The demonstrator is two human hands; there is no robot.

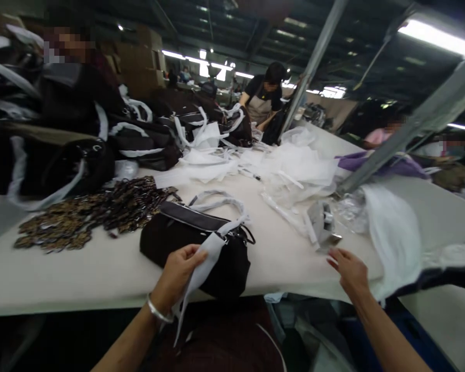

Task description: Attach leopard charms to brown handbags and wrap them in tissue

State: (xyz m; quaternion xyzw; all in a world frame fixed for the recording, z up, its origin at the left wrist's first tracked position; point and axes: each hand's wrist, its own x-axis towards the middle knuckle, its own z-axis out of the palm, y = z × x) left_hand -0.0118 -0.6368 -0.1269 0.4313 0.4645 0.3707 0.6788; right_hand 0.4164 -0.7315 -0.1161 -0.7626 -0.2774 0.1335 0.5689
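Observation:
A black handbag (194, 243) lies on the white table in front of me, its handle (232, 204) wrapped in white material. My left hand (183, 266) is closed, pinching a strip of white wrapping paper (210, 254) that runs down from the base of the handle, over the front of the bag. To the right, my right hand (349, 269) has its fingers pressed together just below the front edge of a grey tape dispenser (321, 227). Whatever lies between those fingertips is too small to make out.
A heap of brown and dark tags (96, 212) lies left of the bag. Black bags (54, 160) with wrapped handles are piled behind it. White sheets (294, 160) cover the table's far part. A metal post (406, 129) rises at right. A co-worker (265, 98) stands beyond.

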